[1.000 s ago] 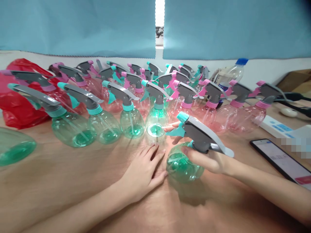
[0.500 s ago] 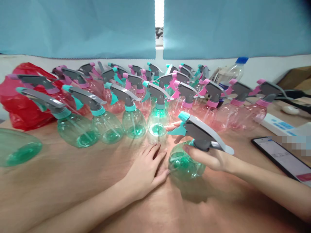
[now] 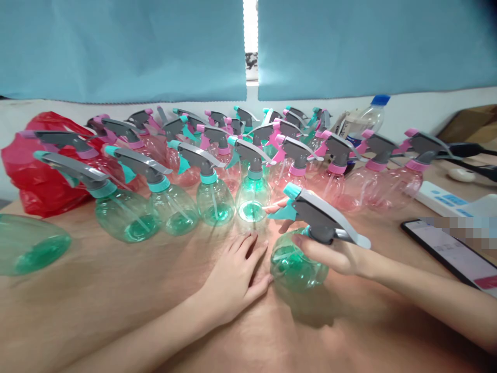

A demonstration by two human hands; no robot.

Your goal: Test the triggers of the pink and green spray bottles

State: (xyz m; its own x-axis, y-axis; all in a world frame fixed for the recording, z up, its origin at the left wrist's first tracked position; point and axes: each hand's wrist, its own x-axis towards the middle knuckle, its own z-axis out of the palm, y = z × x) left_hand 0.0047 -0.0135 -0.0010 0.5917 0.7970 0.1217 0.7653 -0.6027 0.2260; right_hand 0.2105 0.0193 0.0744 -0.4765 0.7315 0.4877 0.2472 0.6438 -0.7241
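Note:
My right hand is closed around the neck of a green spray bottle with a grey and turquoise trigger head, slightly tilted, its nozzle pointing left. Some fingers show behind the trigger; the rest are hidden by the bottle. To the left of it, my left hand lies flat on the wooden table, fingers stretched out and holding nothing. Its thumb comes close to the bottle's base; whether they touch I cannot tell. Just beyond the hands stands a row of green spray bottles with turquoise collars.
Pink spray bottles stand behind and to the right. A red plastic bag sits at the left, near a green bottle body. At the right are a phone, a white power strip and a blue-capped clear bottle.
The view has shifted slightly, so the background bottles appear a little lower. Both hands keep their positions, with the right one still holding the green spray bottle.

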